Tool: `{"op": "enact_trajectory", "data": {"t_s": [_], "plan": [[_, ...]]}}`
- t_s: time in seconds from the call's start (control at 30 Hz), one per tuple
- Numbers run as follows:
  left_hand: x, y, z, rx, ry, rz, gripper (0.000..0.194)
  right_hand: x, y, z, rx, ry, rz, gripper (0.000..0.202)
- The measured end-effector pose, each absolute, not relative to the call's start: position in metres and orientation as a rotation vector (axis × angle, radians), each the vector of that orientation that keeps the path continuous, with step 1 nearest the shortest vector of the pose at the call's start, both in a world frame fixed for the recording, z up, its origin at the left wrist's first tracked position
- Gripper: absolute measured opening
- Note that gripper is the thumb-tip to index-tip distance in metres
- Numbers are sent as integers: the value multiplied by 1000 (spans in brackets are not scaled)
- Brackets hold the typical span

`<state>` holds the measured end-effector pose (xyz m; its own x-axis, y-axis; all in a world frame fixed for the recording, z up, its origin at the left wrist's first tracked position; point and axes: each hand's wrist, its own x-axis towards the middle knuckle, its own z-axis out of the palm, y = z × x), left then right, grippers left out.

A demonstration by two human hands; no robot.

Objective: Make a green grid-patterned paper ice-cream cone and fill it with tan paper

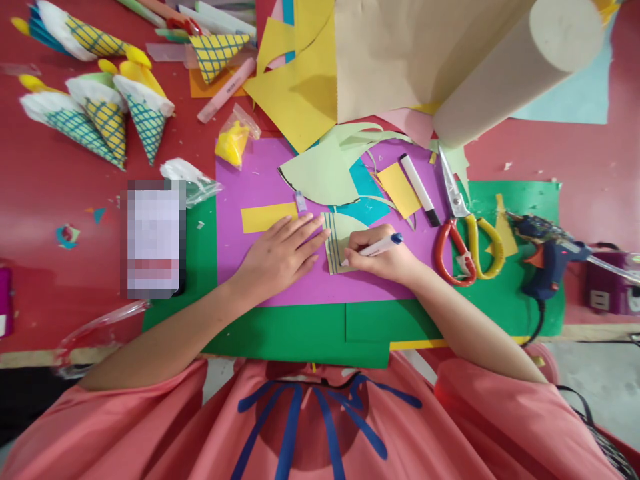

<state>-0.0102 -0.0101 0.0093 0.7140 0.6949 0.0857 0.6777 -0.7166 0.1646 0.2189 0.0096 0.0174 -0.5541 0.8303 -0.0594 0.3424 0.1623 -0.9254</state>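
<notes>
My right hand grips a white marker with a blue end. Its lower end meets a pale green piece of paper marked with several dark parallel lines. My left hand lies flat with fingers stretched out, the fingertips at the left edge of that piece. Just above my left hand are a yellow paper strip and a small marker cap. Beyond the lined piece lies a larger pale green paper fan shape with a dark line along its curved edge.
Scissors, a second white marker and a hot glue gun lie to the right. A big paper roll stands behind. On the left are a blurred-out phone and several paper cones. Purple paper covers the middle.
</notes>
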Motion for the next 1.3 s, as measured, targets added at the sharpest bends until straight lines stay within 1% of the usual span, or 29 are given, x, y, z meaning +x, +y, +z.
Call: {"op": "enact_trajectory", "data": {"t_s": [0.17, 0.47, 0.83, 1.03, 1.17, 1.23, 1.3], "plan": [[-10, -10, 9, 2809, 1128, 199, 42, 218, 9, 20, -1123, -1991, 1409, 29], [-10, -10, 9, 2793, 1125, 218, 42, 220, 8, 18, -1106, -2091, 1351, 33], [-10, -10, 10, 2748, 1132, 195, 42, 219, 8, 21, -1083, -2056, 1408, 32], [-9, -10, 11, 2695, 1138, 202, 43, 220, 10, 21, -1055, -2036, 1426, 35], [-9, -11, 10, 2741, 1147, 155, 43, 224, 13, 21, -1045, -1912, 1548, 30], [-9, -11, 10, 2763, 1152, 144, 43, 224, 13, 21, -1099, -1764, 1606, 29], [-10, -11, 9, 2766, 1145, 149, 43, 224, 13, 20, -1170, -1572, 1579, 29]]}}
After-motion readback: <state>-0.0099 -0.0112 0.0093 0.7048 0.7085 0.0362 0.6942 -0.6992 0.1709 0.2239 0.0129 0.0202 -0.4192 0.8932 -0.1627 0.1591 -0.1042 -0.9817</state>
